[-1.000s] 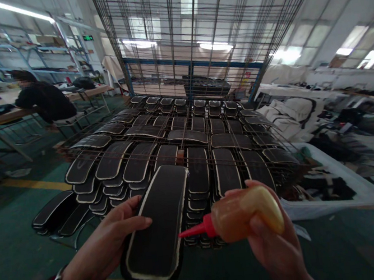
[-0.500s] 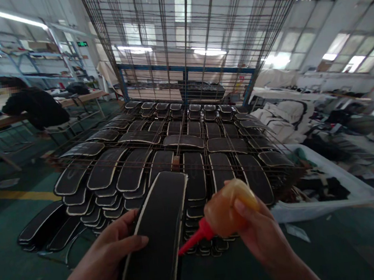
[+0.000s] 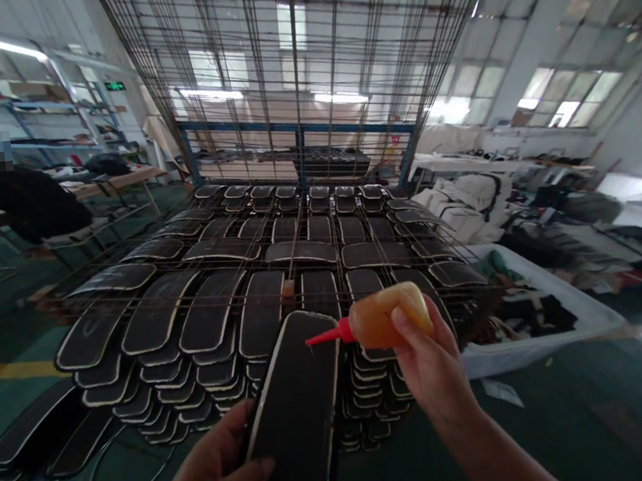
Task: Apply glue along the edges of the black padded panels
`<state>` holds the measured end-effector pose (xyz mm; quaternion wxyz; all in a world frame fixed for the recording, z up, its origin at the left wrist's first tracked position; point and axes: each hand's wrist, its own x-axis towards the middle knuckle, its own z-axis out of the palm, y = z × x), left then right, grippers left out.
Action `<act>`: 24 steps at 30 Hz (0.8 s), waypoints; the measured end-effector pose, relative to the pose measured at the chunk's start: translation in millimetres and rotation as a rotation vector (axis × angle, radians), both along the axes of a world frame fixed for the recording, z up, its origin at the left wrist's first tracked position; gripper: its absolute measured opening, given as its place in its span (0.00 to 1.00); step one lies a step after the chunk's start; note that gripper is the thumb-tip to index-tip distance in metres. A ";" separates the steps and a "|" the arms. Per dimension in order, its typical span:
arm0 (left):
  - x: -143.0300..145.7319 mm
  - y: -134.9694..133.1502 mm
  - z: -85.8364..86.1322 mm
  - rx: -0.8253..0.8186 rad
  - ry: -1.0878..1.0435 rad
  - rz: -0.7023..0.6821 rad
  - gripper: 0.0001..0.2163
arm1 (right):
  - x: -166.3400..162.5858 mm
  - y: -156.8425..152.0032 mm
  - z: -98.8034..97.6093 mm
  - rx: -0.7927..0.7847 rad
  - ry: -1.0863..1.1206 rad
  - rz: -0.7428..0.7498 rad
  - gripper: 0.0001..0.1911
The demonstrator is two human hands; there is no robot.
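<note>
A: Holding what, low in the centre of the frame?

B: Grasping a dark panel by the left edge with the left hand. Stretching from the frame's centre down past its bottom edge.

A: And right of centre?

B: Clasping an amber bottle in the right hand, with the red nozzle aimed left over the panel's upper end. Cannot tell if touching there or just above.

A: Looks how far along?

B: Well along on this one, at a guess. Showing a pale line down both long sides and across the top, thinner on the right. Cannot judge the lower end, cut off by the frame.

A: And beyond?

B: Much the same across the middle of the frame: row upon row of stacked panels, rimmed the same way. Likewise at lower left, on a few loose panels.

A: Anything left, then?

B: Hard to say. Perhaps only the hidden end and any thin stretch on the right; not clear enough to be sure.
</note>
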<state>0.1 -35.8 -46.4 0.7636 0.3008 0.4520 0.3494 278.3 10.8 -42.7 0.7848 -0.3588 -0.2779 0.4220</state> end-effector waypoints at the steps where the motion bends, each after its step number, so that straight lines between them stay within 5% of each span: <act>1: 2.4 -0.2 0.1 -0.004 -0.013 0.000 0.31 | -2.7 -2.5 -3.4 0.007 -0.025 0.007 0.25; 4: 5.3 0.6 -3.9 -0.022 -0.021 0.029 0.38 | -8.7 -15.6 -14.9 -0.004 -0.069 0.070 0.27; 10: 3.0 2.7 -14.0 -0.041 0.021 0.134 0.36 | 6.5 -34.8 -20.8 0.074 -0.200 0.467 0.28; 17: 0.7 5.8 -12.7 -0.054 -0.027 0.113 0.35 | 18.8 -33.9 -21.6 0.202 -0.388 0.144 0.30; 20: 0.9 9.5 -16.5 -0.057 0.011 0.128 0.37 | 6.8 -42.1 -31.0 0.135 -0.234 0.270 0.31; 24: -0.4 14.1 -20.4 -0.041 0.026 0.121 0.43 | -0.4 -44.2 -34.1 -0.255 0.302 0.454 0.32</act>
